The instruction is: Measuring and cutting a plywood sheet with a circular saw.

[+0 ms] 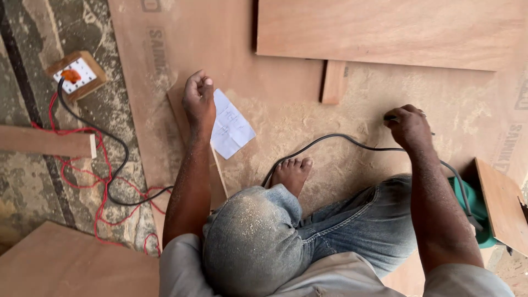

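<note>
- The plywood sheet (pixel 286 118) lies flat on the floor (pixel 33 181), dusted with sawdust; everything below is placed against it.
- The left hand (pixel 199 102) is closed in a loose fist, knuckles pressed down on the sheet's left part, touching the edge of a slip of white paper (pixel 231 125). It does not look to be gripping anything.
- The right hand (pixel 408 127) is curled shut around a thin dark pencil (pixel 391 117), tip down on the sheet's right part.
- The pencil looks light, stiff and easy to snap; a pinch near the tip would steady it best.
- The paper is flimsy and lies loose, so a draught would shift it; a flat finger would pin it.
- A black cable (pixel 335 142) snakes across the sheet between the hands, passing a bare foot (pixel 291 171) to a green power tool (pixel 477 212) at the sheet's lower right.
- A second board (pixel 390 30) overlaps the sheet's top edge, and a small wood offcut (pixel 334 82) sits just below it.
- Off the sheet's left edge are a wooden socket box (pixel 78 74) and red wire (pixel 82 176).
- Open room is best in the sheet's centre, above the cable.
</note>
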